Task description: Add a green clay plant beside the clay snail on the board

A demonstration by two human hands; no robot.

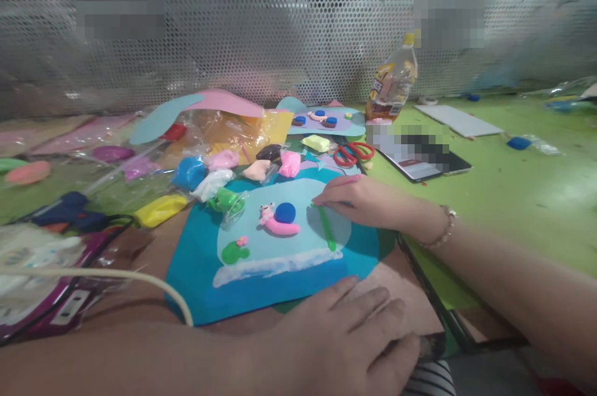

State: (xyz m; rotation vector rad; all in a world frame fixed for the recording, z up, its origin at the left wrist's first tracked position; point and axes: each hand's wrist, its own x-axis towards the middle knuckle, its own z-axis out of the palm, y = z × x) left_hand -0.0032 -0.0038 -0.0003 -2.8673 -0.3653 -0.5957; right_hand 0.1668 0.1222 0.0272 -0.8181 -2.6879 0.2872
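Observation:
A blue paper sheet [186, 259] bears a light-blue paper shape with a clay picture on it. On that shape are a pink clay snail [280, 229] with a blue shell [285, 213], a green clay leaf [232, 252] with a pink flower, and a white band along the bottom. A thin green clay strip [328, 228] stands at the right side. At the strip's upper end, my right hand [357, 198] pinches a small bit of green clay. My left hand [349, 340] lies at the sheet's lower edge, fingers stretched and apart, holding nothing.
Bagged clay lumps, among them a green one [226, 201] and a blue one [189, 173], lie behind the sheet. Red-handled scissors [345, 156], a phone [415, 160] and a bottle [392, 85] stand farther right. A pale cable [116, 273] crosses the left side.

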